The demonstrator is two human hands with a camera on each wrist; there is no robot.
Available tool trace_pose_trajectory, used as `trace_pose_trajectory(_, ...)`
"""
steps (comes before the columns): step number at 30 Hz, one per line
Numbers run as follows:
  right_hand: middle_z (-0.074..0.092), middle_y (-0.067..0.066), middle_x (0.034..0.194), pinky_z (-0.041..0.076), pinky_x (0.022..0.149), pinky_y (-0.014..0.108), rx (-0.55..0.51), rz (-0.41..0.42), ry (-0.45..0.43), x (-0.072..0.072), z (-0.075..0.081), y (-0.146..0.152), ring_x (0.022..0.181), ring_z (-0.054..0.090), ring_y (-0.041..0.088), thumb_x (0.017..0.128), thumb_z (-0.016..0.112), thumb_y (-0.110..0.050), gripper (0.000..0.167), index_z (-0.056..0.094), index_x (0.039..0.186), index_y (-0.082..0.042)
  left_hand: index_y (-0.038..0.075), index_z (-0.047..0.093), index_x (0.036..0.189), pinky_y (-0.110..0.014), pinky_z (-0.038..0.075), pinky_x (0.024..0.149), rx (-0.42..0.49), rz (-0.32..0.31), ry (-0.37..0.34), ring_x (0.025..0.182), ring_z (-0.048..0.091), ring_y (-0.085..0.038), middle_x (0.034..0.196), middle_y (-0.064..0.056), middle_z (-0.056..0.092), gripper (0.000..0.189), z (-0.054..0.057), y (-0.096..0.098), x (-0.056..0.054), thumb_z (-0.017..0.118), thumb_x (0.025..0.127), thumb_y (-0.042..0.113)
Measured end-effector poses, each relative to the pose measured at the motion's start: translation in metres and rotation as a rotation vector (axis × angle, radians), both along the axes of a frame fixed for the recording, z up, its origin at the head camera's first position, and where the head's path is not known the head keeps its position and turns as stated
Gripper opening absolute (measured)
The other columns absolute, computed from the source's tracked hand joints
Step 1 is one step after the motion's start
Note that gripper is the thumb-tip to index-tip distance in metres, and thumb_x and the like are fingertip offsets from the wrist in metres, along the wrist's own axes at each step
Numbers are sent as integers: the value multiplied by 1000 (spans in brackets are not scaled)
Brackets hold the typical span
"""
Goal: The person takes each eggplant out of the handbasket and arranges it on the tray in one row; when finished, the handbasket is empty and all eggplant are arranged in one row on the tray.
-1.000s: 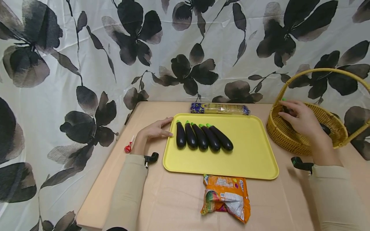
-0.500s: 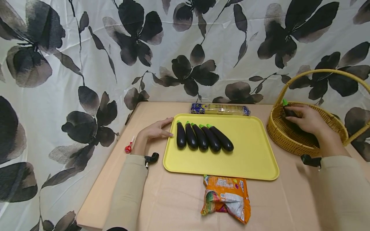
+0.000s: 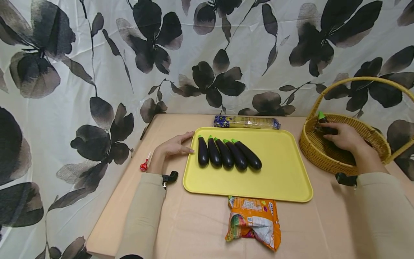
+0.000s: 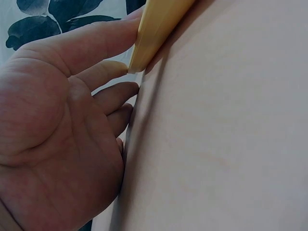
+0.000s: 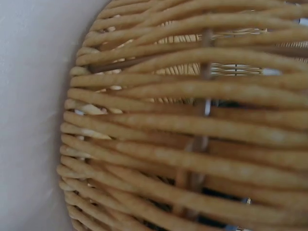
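Several dark purple eggplants (image 3: 226, 155) with green stems lie side by side on the yellow tray (image 3: 278, 172). My left hand (image 3: 174, 145) rests flat on the table, its straight fingers (image 4: 103, 72) touching the tray's left edge (image 4: 154, 29). My right hand (image 3: 343, 136) reaches into the wicker basket (image 3: 315, 151) and grips another eggplant (image 3: 323, 124), whose green stem pokes up at the basket's near rim. The right wrist view is filled by the basket's woven wall (image 5: 192, 139); the hand is hidden there.
A packet of noodles (image 3: 245, 122) lies behind the tray. An orange snack bag (image 3: 253, 225) sits in front of it. A red lollipop (image 3: 143, 165) lies at the table's left edge. A flowered curtain hangs close behind the table.
My right hand has sunk deeper into the basket and closed on an eggplant, tilting its green stem up. The left hand has not moved.
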State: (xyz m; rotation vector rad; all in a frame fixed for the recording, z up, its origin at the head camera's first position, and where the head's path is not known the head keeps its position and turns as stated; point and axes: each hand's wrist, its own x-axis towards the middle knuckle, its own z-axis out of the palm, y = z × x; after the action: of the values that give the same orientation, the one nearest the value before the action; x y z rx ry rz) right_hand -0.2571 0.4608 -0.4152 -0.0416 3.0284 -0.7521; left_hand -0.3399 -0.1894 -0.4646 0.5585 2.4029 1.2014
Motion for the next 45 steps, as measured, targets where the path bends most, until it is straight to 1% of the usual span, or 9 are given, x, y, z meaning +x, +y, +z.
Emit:
trace_pose_trajectory(10,40,46,146,42,98,73,-20,-16,4,3,-2,7,124,45,60,106,60,-18,60,38,159,-2,22,33,165,-44,7,133,-15,3,2,163,8,-21,175,-2,20,100,0,1,0,89,83,29)
trace_pose_trajectory(13,47,43,140,54,81,44,-84,-48,38,6,-2,7,111,53,48,106,61,-24,61,38,160,-4,22,32,165,-45,7,133,-23,-1,3,163,7,-22,175,-3,19,99,0,2,0,88,83,29)
trace_pose_trajectory(19,38,34,155,41,63,2,-300,-186,131,18,0,-1,113,51,30,105,59,-38,65,36,163,-18,21,32,165,-45,6,133,-26,-8,1,164,7,-23,175,-3,18,100,1,2,0,88,83,29)
trace_pose_trajectory(22,29,22,167,45,73,1,-403,-245,130,25,4,-8,135,47,37,104,58,-44,66,33,164,-34,21,33,165,-45,6,133,-25,-6,3,164,7,-23,175,-4,18,100,1,2,0,88,83,29)
trace_pose_trajectory(26,30,-1,169,47,114,28,-540,-338,110,35,11,-20,154,34,30,101,61,-48,64,34,159,-50,21,33,165,-46,6,133,-29,-5,6,164,7,-23,175,-4,18,100,2,2,0,89,83,29)
trace_pose_trajectory(28,36,-9,163,40,119,37,-576,-365,116,40,15,-27,154,36,22,99,63,-48,64,36,157,-51,21,32,165,-46,6,133,-31,-8,8,164,7,-23,175,-4,18,100,1,2,0,88,83,29)
trace_pose_trajectory(35,44,-12,152,50,75,2,-627,-318,191,48,23,-45,132,50,9,101,66,-37,62,41,158,-45,20,31,165,-47,5,133,-28,-10,16,164,6,-24,175,-5,18,100,1,1,0,88,84,28)
trace_pose_trajectory(39,44,-5,155,50,72,1,-647,-267,225,48,24,-50,123,53,2,101,66,-32,63,42,159,-40,19,32,165,-45,6,133,-12,-8,13,164,7,-24,175,-4,19,99,0,0,0,88,84,26)
trace_pose_trajectory(45,52,-17,136,54,72,5,-725,-218,271,49,28,-58,107,56,-6,98,72,-21,63,50,157,-29,18,32,165,-45,6,133,0,-10,13,164,7,-24,175,-5,19,99,-1,0,0,88,84,25)
